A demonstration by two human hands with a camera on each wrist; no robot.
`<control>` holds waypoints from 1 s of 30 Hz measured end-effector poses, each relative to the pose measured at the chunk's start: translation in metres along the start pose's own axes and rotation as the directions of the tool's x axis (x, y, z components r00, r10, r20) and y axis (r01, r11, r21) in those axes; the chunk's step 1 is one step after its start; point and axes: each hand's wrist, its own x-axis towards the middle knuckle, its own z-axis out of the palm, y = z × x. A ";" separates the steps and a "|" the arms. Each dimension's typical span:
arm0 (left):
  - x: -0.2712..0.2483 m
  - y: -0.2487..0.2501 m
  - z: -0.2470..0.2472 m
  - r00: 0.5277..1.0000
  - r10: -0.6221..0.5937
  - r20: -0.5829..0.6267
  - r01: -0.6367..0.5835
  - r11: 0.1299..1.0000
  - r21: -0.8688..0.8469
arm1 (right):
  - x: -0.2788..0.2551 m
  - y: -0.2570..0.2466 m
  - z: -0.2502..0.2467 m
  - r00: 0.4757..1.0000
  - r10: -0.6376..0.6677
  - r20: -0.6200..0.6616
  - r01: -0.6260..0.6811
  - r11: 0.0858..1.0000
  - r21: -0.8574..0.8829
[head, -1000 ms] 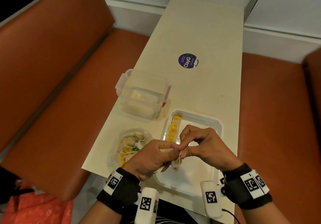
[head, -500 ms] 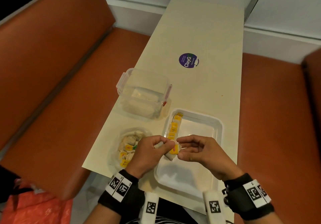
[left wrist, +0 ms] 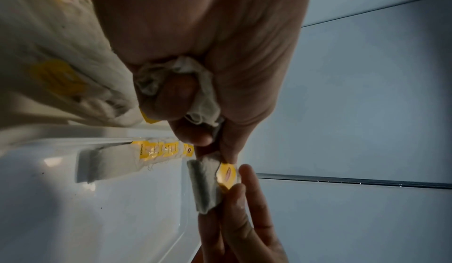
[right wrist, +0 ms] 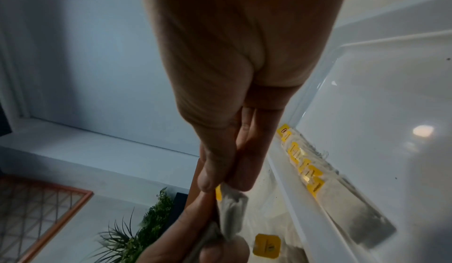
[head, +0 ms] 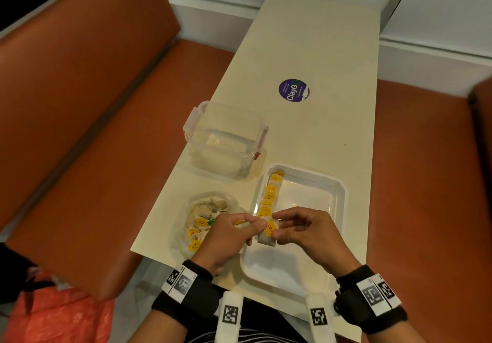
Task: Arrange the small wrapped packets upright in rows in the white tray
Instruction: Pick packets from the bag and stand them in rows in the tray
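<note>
Two hands meet over the near-left corner of a white tray (head: pixel 338 209) on a cream counter (head: pixel 306 50), both pinching a single small wrapped packet (head: pixel 267 232) with a yellow tag. The right hand (head: pixel 306 231) has its grip closed on the packet's tag end between thumb and fingertips; the left hand (head: pixel 226 239) grips the packet's other edge with thumb and forefinger while its curled lower fingers clutch further crumpled packets (left wrist: pixel 176 81) against the palm. The shared packet hangs just above the tray floor, at the near end of a row of packets (head: pixel 270 196) standing upright along the tray's left wall, yellow tags uppermost. Left of the tray sits a clear bag (head: pixel 202 217) holding a loose heap of more packets. Beyond it stands a clear lidded container (head: pixel 226 140) with red clips, and farther along the counter a round purple sticker (head: pixel 292 90)
</note>
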 end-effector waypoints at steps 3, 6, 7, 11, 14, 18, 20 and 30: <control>0.002 -0.001 -0.004 0.998 -0.049 0.031 0.050 0.998 -0.030 | 0.000 -0.001 0.000 1.000 -0.020 -0.010 0.019 0.999 -0.035; 0.002 0.000 -0.006 0.996 -0.074 0.052 0.075 0.997 -0.023 | 0.002 -0.004 0.000 0.999 -0.028 -0.028 0.026 0.997 -0.072; 0.003 0.000 -0.006 0.996 -0.072 0.060 0.073 0.997 -0.019 | 0.002 -0.005 0.000 0.999 -0.028 -0.034 0.025 0.996 -0.087; 0.004 0.002 -0.008 0.993 -0.007 0.119 0.000 0.998 0.063 | 0.002 -0.008 -0.002 1.000 -0.010 -0.026 0.005 0.982 -0.187; 0.005 0.004 -0.010 0.983 0.038 0.181 -0.068 0.984 0.163 | 0.002 -0.013 -0.004 0.999 0.021 0.037 -0.011 0.965 -0.261; 0.007 0.004 -0.010 0.981 0.032 0.192 -0.067 0.982 0.177 | 0.003 -0.016 -0.007 0.998 0.036 0.053 -0.020 0.962 -0.273; 0.007 0.004 -0.010 0.985 0.011 0.171 -0.038 0.987 0.157 | 0.002 -0.015 -0.008 0.999 0.045 0.026 -0.037 0.973 -0.230; 0.013 0.005 -0.002 0.990 -0.008 0.138 -0.003 0.997 0.075 | 0.000 -0.009 -0.008 1.000 0.014 -0.021 -0.016 0.991 -0.132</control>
